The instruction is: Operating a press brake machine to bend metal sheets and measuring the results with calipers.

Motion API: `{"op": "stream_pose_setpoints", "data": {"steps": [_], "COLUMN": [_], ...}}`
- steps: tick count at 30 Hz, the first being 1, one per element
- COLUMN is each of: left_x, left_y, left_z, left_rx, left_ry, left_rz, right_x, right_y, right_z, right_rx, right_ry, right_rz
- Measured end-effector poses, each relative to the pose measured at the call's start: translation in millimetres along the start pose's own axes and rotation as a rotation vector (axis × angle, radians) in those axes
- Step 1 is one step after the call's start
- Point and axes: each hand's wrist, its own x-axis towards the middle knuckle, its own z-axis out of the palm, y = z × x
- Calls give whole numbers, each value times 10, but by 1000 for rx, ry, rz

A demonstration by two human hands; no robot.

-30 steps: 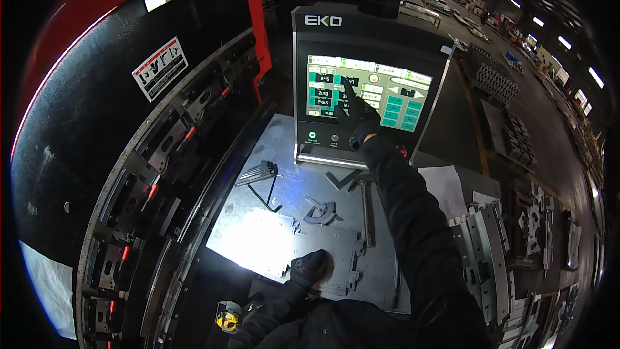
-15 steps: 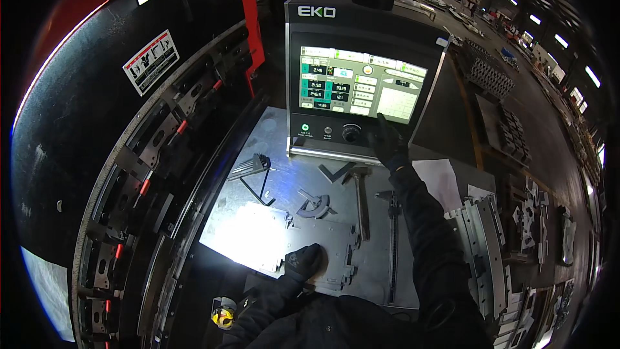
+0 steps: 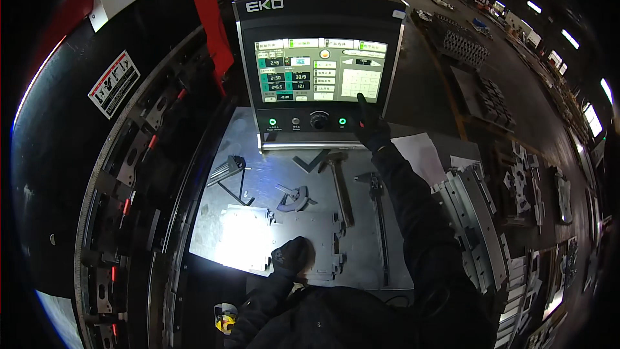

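My right hand [image 3: 372, 129], in a dark glove, reaches to the machine's control panel [image 3: 258, 116]. Its index finger is stretched out to the lower right of the lit touchscreen [image 3: 336, 68], at the bottom of a pale keypad grid. I see nothing held in that hand. Curled into a fist, my gloved left hand [image 3: 292, 256] rests on flat sheet-metal pieces [image 3: 303, 226] with notched edges, lying on the metal table [image 3: 203, 232]. The underside of this fist is hidden. A protractor [image 3: 296, 199] and a hammer [image 3: 340, 190] lie beyond it.
Left of the table runs the machine's tool row [image 3: 132, 181] with red handles. A hex key set [image 3: 226, 171], an angle square [image 3: 310, 160] and a caliper [image 3: 380, 220] lie on the table. Bent metal parts [image 3: 468, 226] are stacked at the right.
The whole view has shifted, so the panel and table sit further left. My right index finger stays at the screen's lower right; my left fist remains on the sheet metal. Another green panel light shows now.
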Motion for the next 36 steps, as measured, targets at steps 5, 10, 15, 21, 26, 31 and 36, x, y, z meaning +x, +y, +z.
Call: {"op": "stream_pose_setpoints", "data": {"steps": [5,10,15,21,26,31,36], "left_x": [-75,-123,-164,-125,-116,-173,-198], "left_y": [-90,-164,-211,-149,-180,-233,-270], "left_z": [30,125,180,133,145,220,293], "left_rx": [19,51,-5,8,66,72,170], "left_ry": [-9,10,-11,-44,39,-57,-128], "left_rz": [-21,4,-23,-57,41,-13,-75], "right_x": [169,191,179,186,175,177,193], "right_y": [-394,-373,-329,-296,-372,-327,-290], "right_z": [-217,-163,-141,-92,-130,-91,-70], "right_rx": [4,31,29,42,71,41,37], "right_ry": [-147,-82,-94,-105,-74,-70,-93], "right_rz": [118,78,93,80,67,57,60]}}
